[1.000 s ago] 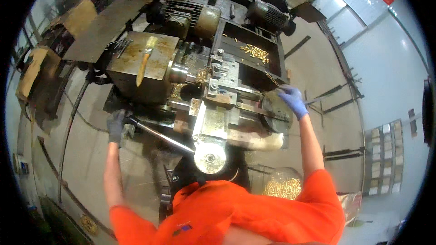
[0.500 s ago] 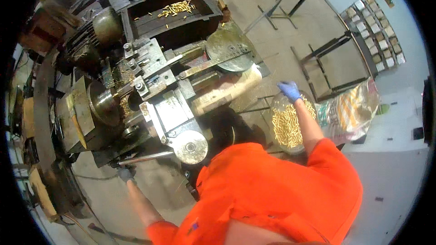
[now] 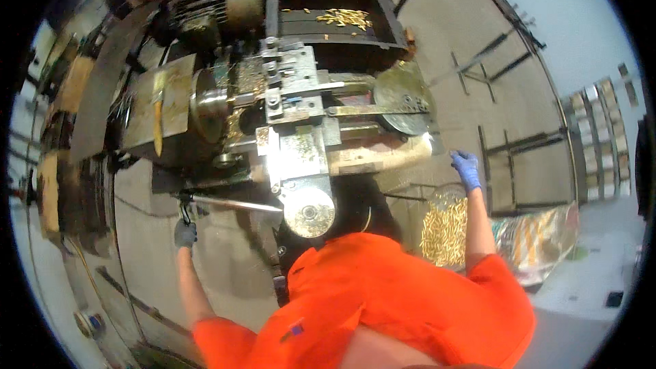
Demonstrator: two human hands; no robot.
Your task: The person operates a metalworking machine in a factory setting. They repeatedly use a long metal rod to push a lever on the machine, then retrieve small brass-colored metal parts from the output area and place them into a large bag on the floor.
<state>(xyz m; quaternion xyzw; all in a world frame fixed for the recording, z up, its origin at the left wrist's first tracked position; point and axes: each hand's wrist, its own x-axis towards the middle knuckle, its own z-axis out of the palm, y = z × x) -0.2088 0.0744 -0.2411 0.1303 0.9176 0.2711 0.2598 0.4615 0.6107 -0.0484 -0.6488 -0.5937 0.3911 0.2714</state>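
Observation:
My left hand (image 3: 185, 234), in a dark grey glove, is closed around the lower end of a black lever (image 3: 186, 213). That lever hangs by the left end of a long metal rod (image 3: 236, 203) on the machine's near side. My right hand (image 3: 466, 169), in a blue glove, is held in the air right of the machine with its fingers drawn together. Whatever its fingertips hold is too small to make out. Below that hand a round clear basin (image 3: 447, 195) is filled with small brass-coloured pieces (image 3: 443, 236), partly hidden by my forearm.
The machine carries a round metal disc (image 3: 309, 212), a slide plate (image 3: 295, 96), a spindle (image 3: 210, 100) and a motor (image 3: 242, 7). More brass-coloured pieces lie in its dark tray (image 3: 294, 27). A brush (image 3: 158, 113) rests on the left housing. A printed sack (image 3: 540, 239) stands beyond the basin.
The view has turned, so the machine sits straighter and farther right. My right hand has moved from over the basin toward the machine. My left hand stays near the rod's left end.

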